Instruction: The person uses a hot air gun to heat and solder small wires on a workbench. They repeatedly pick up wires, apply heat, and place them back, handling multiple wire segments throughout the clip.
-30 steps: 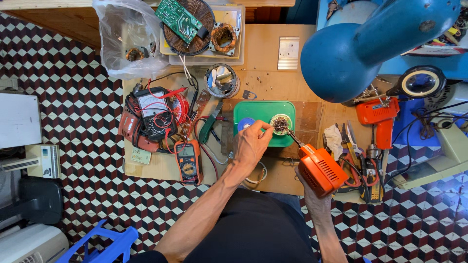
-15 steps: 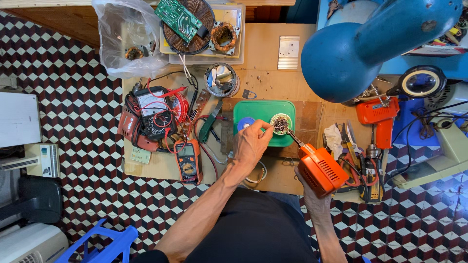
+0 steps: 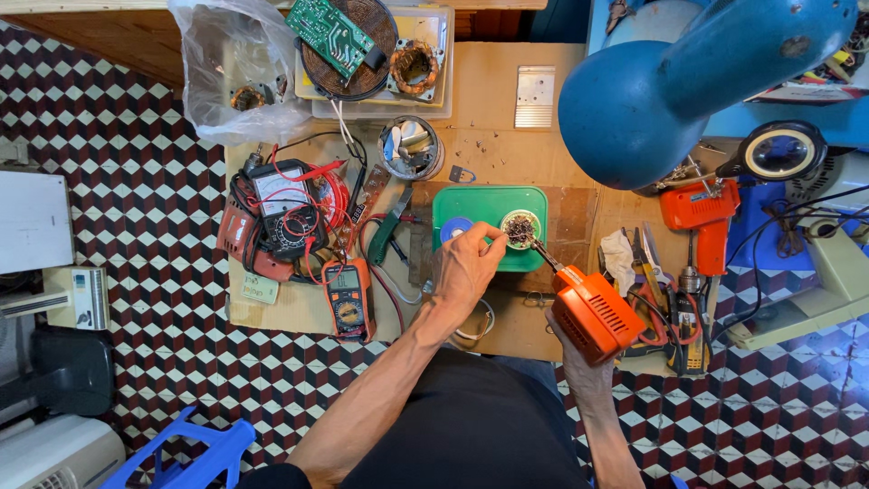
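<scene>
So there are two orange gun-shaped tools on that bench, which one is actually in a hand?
The orange soldering gun in the right hand, tip at the small round part. The other orange tool lies untouched under the blue lamp.

Checkered red, white and black tile floor under cardboard-topped workbench, beside blue plastic stool.

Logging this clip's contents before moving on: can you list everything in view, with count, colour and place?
soldering gun: 1, orange, right hand, tip at round part
round part: 1, dark, on green tray
green tray: 1, centre of bench
solder spool: 1, blue, on tray
digital multimeter: 1, orange, bench left
analog meter: 1, black, red leads
circuit board: 1, green, top
plastic bag: 1, clear, top left
lamp: 1, blue, upper right
second gun tool: 1, orange, right
stool: 1, blue, floor
left hand: over tray
right hand: grips soldering gun
</scene>
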